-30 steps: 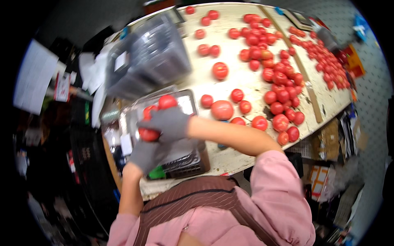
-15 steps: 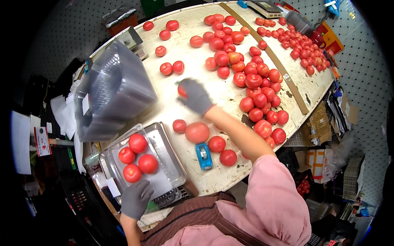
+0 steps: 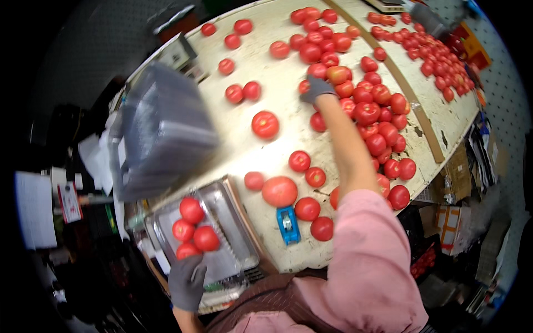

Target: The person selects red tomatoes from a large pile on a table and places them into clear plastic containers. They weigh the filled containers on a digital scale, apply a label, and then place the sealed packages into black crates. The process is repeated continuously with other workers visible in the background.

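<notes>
My right hand (image 3: 318, 89), in a grey glove, is at the left side of the tomato heap, its fingers closed on a tomato (image 3: 303, 87) there. The grip is partly hidden and blurred. My left hand (image 3: 187, 282), gloved too, is closed at the near edge of a clear plastic container (image 3: 159, 217); its fingertips are against the lowest of several tomatoes (image 3: 191, 210) inside. Between my hands, a large tomato (image 3: 265, 124) sits alone on the pale table (image 3: 244, 139). Closer to me lie several more, including a big paler one (image 3: 279, 191).
A tall stack of clear containers (image 3: 166, 130) stands on the left. A blue tape dispenser (image 3: 288, 225) lies near the front edge. One long wooden strip (image 3: 413, 94) divides the table, with smaller tomatoes (image 3: 433, 55) beyond it. A metal tray (image 3: 236, 244) is beside the filled container.
My right hand has let go of a tomato on the middle of the table and moved right to the heap. My left hand stays at the container. The whole view has shifted a little.
</notes>
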### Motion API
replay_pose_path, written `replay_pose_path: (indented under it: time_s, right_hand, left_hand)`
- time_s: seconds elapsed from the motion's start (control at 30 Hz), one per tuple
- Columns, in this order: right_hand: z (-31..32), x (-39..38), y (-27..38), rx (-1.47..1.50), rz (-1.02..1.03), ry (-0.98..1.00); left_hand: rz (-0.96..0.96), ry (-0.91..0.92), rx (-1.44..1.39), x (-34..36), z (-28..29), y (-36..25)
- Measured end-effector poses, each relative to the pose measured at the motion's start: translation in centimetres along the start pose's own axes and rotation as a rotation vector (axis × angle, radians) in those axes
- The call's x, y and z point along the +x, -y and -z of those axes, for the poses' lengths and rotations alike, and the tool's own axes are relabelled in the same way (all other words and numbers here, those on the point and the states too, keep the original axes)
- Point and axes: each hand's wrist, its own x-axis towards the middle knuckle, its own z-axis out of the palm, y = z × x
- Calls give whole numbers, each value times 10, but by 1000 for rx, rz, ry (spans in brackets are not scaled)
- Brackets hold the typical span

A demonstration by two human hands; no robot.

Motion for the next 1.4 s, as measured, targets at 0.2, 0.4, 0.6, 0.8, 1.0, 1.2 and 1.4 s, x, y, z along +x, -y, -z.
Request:
replay_pose_path:
  time_s: [0.2,0.4,0.6,0.8,1.0,1.2,1.4]
  right_hand:
    - [-27,-58,-29,32,145,-59]
    - [35,-117,44,572,250,-372]
    - [60,-345,257,715,1201,306]
    - [32,-405,301,106,1465,113]
    - [42,-367,234,547,1211,-149]
    - [-4,-249,85,8,220,-88]
    - [-30,-223,62,273,151,-34]
  left_hand:
    - [-121,6,43,0,-5,1]
    - [-11,-210,15,-31,23,23]
    - [67,-564,-118,-44,43,42]
    - [53,-530,-232,-61,40,52]
    - [148,-546,-239,-73,38,73]
    - [150,-551,-140,-77,44,65]
    - [40,-572,-56,-79,55,55]
